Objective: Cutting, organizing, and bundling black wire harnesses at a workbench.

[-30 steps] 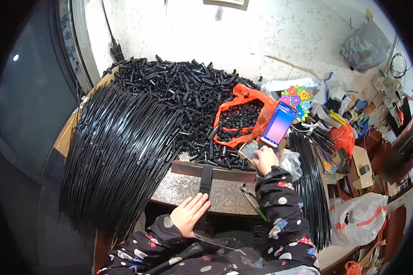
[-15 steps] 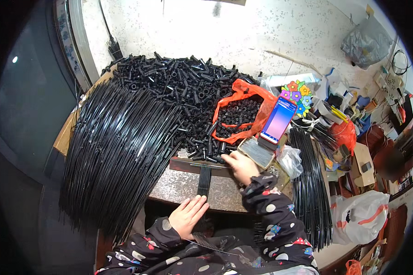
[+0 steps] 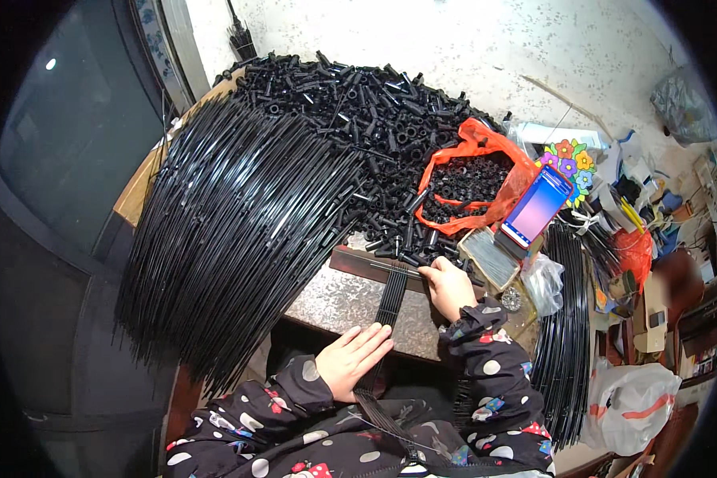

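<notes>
My left hand point(image 3: 354, 362) lies flat, fingers stretched out, across a narrow row of thin black rods point(image 3: 391, 299). The rods run side by side from my lap over the table edge to a dark wooden bar point(image 3: 357, 265). A thin metal wire point(image 3: 386, 266) crosses their far ends along the bar. At the wire's right end my right hand point(image 3: 451, 291) is closed in a pinch, thumb and forefinger together on it. Just beyond the bar lie loose black tubular pieces point(image 3: 390, 119) in a large heap.
A wide fan of black rods point(image 3: 231, 239) covers the table's left side. Right of the heap are a red plastic bag point(image 3: 526, 177) of small black parts, a propped phone point(image 3: 538, 205), an open box of wires point(image 3: 490, 256) and another rod bundle point(image 3: 562, 334).
The view has shifted, so the table appears farther right and higher. My right hand's fingers have closed in at the wire's end. My left hand stays flat on the rods.
</notes>
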Tool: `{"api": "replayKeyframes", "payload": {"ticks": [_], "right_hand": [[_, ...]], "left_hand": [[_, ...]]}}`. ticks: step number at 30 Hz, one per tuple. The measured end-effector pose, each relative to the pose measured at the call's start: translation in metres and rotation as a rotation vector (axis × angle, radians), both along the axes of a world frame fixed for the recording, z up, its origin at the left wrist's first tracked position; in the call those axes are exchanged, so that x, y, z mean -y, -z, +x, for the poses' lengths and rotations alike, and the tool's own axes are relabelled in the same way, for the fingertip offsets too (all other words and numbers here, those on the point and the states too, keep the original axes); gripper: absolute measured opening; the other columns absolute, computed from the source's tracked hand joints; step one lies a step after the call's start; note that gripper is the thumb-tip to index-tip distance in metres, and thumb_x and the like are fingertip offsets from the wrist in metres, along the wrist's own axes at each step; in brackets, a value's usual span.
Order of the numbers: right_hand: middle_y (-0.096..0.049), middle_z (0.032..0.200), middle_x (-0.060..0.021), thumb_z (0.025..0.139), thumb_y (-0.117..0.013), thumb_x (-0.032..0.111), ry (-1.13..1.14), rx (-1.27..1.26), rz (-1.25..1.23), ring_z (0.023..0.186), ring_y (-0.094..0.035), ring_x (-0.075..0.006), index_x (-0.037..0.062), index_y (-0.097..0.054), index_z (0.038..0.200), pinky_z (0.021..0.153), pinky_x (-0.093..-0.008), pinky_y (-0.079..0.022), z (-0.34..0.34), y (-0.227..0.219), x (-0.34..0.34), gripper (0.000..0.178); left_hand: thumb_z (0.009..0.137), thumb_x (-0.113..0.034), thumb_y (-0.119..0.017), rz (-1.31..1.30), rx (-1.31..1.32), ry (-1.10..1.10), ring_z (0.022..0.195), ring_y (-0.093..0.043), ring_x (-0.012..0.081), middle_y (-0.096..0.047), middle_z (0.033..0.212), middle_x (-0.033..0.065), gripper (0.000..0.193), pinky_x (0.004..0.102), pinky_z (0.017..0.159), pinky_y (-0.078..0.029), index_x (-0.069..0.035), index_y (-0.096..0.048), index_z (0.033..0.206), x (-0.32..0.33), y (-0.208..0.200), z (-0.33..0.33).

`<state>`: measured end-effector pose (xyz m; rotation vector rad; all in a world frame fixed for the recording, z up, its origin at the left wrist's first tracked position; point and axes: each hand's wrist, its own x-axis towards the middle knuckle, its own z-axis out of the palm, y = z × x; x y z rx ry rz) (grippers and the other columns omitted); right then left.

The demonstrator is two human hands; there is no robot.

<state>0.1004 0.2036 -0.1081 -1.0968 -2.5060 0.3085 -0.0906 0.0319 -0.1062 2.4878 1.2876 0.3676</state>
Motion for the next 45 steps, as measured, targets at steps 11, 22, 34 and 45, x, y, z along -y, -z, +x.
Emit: {"api": "replayKeyframes", "payload": {"ticks": [11, 22, 34, 45], "right_hand": [[-0.054, 0.079, -0.012, 0.078, -0.053, 0.009, -0.119, -0.014, -0.014, 0.072, -0.058, -0.0324, 0.0057, -0.057, 0.089, 0.065, -0.0388, -0.047, -0.009, 0.007, -0.017, 0.013], [-0.055, 0.079, -0.0048, 0.072, -0.057, 0.014, -0.237, 0.193, 0.345, 0.079, -0.052, -0.0241, 0.0091, -0.061, 0.082, 0.065, -0.0353, -0.043, 0.032, -0.009, -0.019, 0.012], [-0.055, 0.08, -0.0064, 0.073, -0.056, 0.008, -0.221, 0.062, 0.078, 0.078, -0.053, -0.0259, 0.0095, -0.058, 0.084, 0.069, -0.0338, -0.045, 0.024, -0.008, -0.023, 0.012], [-0.059, 0.08, -0.0121, 0.078, -0.056, 0.013, -0.054, -0.038, -0.099, 0.08, -0.056, -0.0299, 0.0061, -0.06, 0.083, 0.072, -0.0384, -0.045, -0.016, 0.005, -0.02, 0.01]], "left_hand": [[0.052, -0.039, -0.074, 0.006, 0.015, 0.041, 0.13, -0.024, 0.0294, -0.024, 0.14, 0.0181, 0.101, 0.0407, 0.103, -0.023, 0.0, -0.028, 0.132, -0.002, 0.003, 0.0], [0.055, -0.042, -0.071, 0.03, 0.007, 0.035, 0.13, -0.026, 0.0291, -0.026, 0.139, 0.0179, 0.097, 0.0408, 0.102, -0.025, 0.001, -0.03, 0.132, 0.0, 0.004, -0.006], [0.055, -0.042, -0.071, 0.018, -0.003, 0.043, 0.129, -0.026, 0.0303, -0.025, 0.139, 0.0188, 0.098, 0.0416, 0.102, -0.024, 0.001, -0.029, 0.132, 0.001, 0.003, -0.003], [0.058, -0.049, -0.069, 0.038, -0.003, 0.062, 0.129, -0.026, 0.0311, -0.028, 0.138, 0.0191, 0.095, 0.0419, 0.102, -0.025, 0.001, -0.031, 0.13, -0.004, 0.004, -0.001]]}}
